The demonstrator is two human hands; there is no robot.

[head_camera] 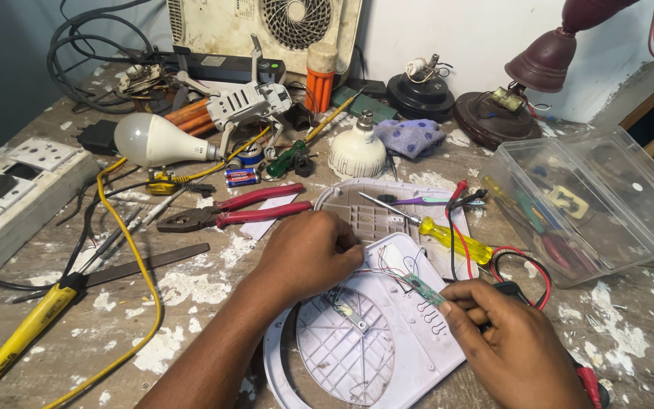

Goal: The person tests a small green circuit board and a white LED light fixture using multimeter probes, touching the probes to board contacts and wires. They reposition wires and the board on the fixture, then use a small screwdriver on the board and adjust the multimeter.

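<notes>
Both hands work low in the head view over a white plastic housing (pixel 387 356) with a round grilled opening, lying inner face up on the bench so its insides can be reached. Right hand (pixel 512 344) is closed in a pinch on one end of a small green circuit board (pixel 423 289), holding it just above the housing; thin wires (pixel 376 271) run from the board toward the left hand (pixel 308 254). Left hand rests curled on the housing's upper edge, fingertips bent onto those wires, apparently steadying them; whether it grips one I cannot tell.

Second housing half (pixel 365 208) sits just behind, also inner face up, with a yellow-handled screwdriver (pixel 448 238) laid across it within easy reach. Red and black leads (pixel 527 261) loop beside the right hand.

Bench: worn wood, flaked white paint, crowded. Red-handled pliers (pixel 244 208) left of the housings, a yellow soldering iron (pixel 20 337) with its yellow cable near the left edge, a white bulb (pixel 153 140) on its side. Clear plastic box (pixel 592 204) of tools stands open at right. Against the white back wall, a maroon lamp (pixel 531 83) and a fan-grilled appliance (pixel 281 23). A white switchboard (pixel 17 182) lies far left.
</notes>
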